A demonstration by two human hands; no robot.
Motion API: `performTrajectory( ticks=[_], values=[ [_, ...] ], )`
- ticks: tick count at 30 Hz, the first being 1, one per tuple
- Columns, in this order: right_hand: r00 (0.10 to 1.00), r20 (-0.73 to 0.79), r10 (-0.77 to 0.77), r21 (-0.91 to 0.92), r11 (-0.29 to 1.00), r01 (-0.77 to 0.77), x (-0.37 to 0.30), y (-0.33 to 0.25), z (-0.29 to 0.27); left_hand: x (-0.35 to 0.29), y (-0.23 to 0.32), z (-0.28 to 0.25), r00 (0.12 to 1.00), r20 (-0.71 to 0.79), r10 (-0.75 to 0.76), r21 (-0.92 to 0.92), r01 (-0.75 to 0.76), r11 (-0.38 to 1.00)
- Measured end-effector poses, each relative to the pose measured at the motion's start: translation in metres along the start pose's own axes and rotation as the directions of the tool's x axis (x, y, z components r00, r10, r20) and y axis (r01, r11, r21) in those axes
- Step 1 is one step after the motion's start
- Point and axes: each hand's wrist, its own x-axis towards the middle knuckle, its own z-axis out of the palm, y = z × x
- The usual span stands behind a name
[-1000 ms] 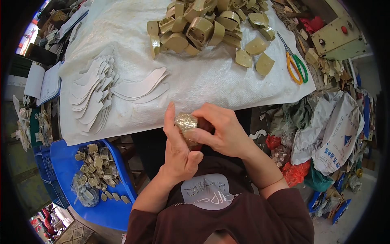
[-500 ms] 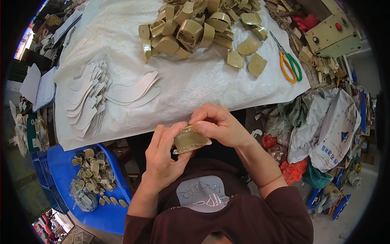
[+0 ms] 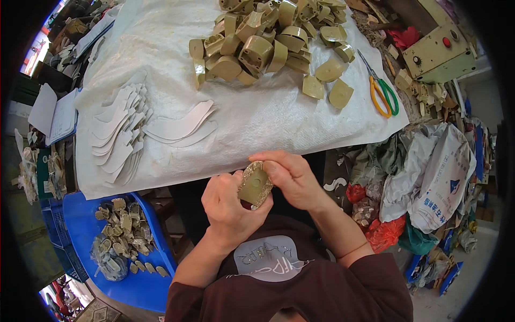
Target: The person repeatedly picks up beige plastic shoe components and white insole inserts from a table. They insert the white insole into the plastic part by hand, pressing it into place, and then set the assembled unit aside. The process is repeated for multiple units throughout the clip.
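Observation:
Between my two hands is an olive-gold shoe heel point(image 3: 255, 185), with its flat face upward and a glittery rim around it. My left hand point(image 3: 228, 199) wraps around its left and lower side, fingers curled. The thumb and fingers of my right hand point(image 3: 289, 174) pinch its upper right edge. Beyond them on the white sheet lie curved white cut pieces point(image 3: 185, 123), with a larger overlapping stack of similar pieces point(image 3: 115, 131) to the left. A heap of plain olive-gold heels point(image 3: 257, 51) stands at the far middle.
Scissors point(image 3: 382, 96) with orange and green handles lie at the sheet's right. On a blue stool point(image 3: 129, 290) at left rest several glittery heels point(image 3: 126, 225) and a plastic bag. Sacks point(image 3: 440, 177) and bags crowd the right; a metal control box point(image 3: 440, 51) stands far right.
The heel has been turned in my hands, from its curved side to its flat face. My left hand has closed around it more, and the view has shifted slightly.

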Motion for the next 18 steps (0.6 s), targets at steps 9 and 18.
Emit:
performTrajectory(
  ticks=[9,18],
  values=[
    [0.996,-0.084,0.027,0.289,0.957,-0.001,0.0,0.019,0.021,0.001,-0.006,0.003,0.994,-0.104,0.017,0.058,-0.011,0.998],
    [0.941,-0.127,-0.313,-0.359,0.899,0.251,0.009,-0.003,0.019,-0.004,-0.016,0.0,0.993,-0.084,-0.079,-0.016,0.078,0.997]
  ],
)
